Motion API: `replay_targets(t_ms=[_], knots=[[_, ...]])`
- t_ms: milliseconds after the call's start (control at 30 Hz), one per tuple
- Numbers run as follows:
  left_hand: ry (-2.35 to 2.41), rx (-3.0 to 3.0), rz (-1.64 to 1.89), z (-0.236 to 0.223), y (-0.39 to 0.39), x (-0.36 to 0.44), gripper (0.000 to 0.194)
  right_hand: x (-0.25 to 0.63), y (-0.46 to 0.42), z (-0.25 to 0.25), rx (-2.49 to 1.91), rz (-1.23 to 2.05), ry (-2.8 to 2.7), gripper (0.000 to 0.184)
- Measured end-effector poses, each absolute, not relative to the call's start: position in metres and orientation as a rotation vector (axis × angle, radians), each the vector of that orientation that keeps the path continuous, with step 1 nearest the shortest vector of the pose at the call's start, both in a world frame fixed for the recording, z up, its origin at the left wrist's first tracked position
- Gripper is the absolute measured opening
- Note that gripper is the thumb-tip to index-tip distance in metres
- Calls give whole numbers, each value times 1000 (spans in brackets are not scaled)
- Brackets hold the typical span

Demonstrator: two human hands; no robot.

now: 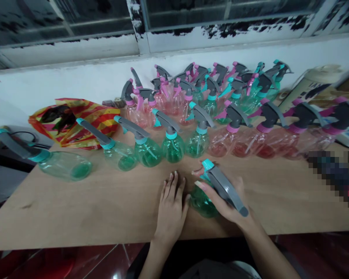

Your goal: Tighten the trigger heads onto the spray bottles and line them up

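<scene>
Near the table's front edge, a green spray bottle (203, 200) with a grey and teal trigger head stands upright. My right hand (225, 199) grips it around the neck, the thumb on the near side below the head. To its left, my left hand (171, 205) lies flat on the wooden table (119, 209), fingers stretched out and holding nothing. Just beyond both hands runs a row of spray bottles, green ones such as this bottle (174, 149) on the left and pink ones like this bottle (223, 142) on the right.
Behind the row, several more pink and green spray bottles (189, 97) crowd against the white wall (99, 73). A red and yellow plastic bag (104, 120) lies at the back left. A pale printed bag (311, 83) leans at the back right. Windows (227, 13) rise above.
</scene>
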State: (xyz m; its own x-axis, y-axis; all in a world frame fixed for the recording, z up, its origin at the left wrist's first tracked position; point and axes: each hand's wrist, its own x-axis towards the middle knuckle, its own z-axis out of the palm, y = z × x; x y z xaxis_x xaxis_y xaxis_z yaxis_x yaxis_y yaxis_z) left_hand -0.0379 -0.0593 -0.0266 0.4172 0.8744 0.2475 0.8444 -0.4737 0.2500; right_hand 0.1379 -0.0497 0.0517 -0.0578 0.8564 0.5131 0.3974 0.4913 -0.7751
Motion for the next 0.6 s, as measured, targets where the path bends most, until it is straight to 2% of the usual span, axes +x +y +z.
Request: replay_targets(t_ms=[67, 200, 400, 600], knots=[[1572, 2566, 548, -27, -59, -38, 45, 138, -50, 50, -1117, 543, -1652, 8], [1583, 2567, 564, -28, -59, -37, 44, 139, -51, 51, -1097, 562, -1666, 5], [1575, 2556, 596, -29, -59, -37, 47, 143, -51, 53, -1059, 650, -1729, 32], [1573, 2578, 569, -29, -59, -38, 46, 144, -53, 53, -1124, 686, -1723, 37]])
